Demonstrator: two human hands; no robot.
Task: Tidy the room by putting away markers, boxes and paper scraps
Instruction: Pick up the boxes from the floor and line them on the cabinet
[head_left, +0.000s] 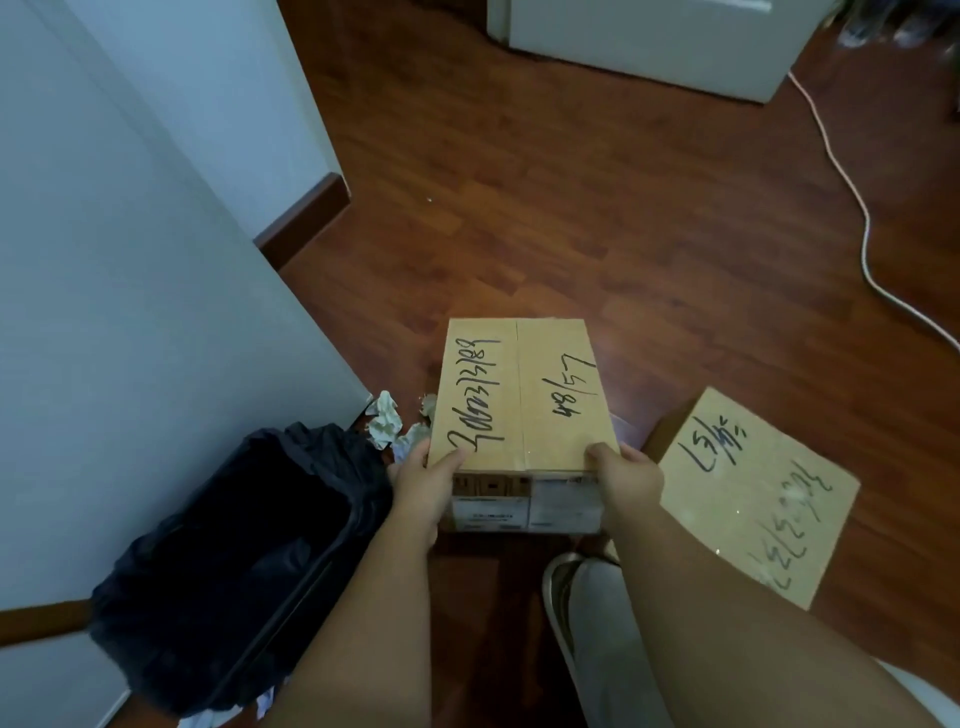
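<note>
Cardboard box, closed, handwriting in black marker across its top, held at the near end between both hands above the wooden floor. Left hand grasps the near-left corner, thumb on top; right hand grasps the near-right corner the same way. Whether the far end rests on the floor or is airborne: cannot tell. Judgement: step in hand is carrying or repositioning this box. To do it well, keep the top level, get the fingers well under the bottom edge rather than pinching the rim, and watch the far end, which is unsupported by either hand. A second cardboard box, also marked, lies on the floor just to the right; stacking or aligning the two looks plausible. Crumpled paper scraps lie on the floor between the held box and the black-lined waste bin; some are partly hidden behind the box, so their count is uncertain. More scraps show at the bin's base, cut off by the left arm. Labels on the box's near face are too blurred to read. No markers in view. White cable runs out of frame at right.
</note>
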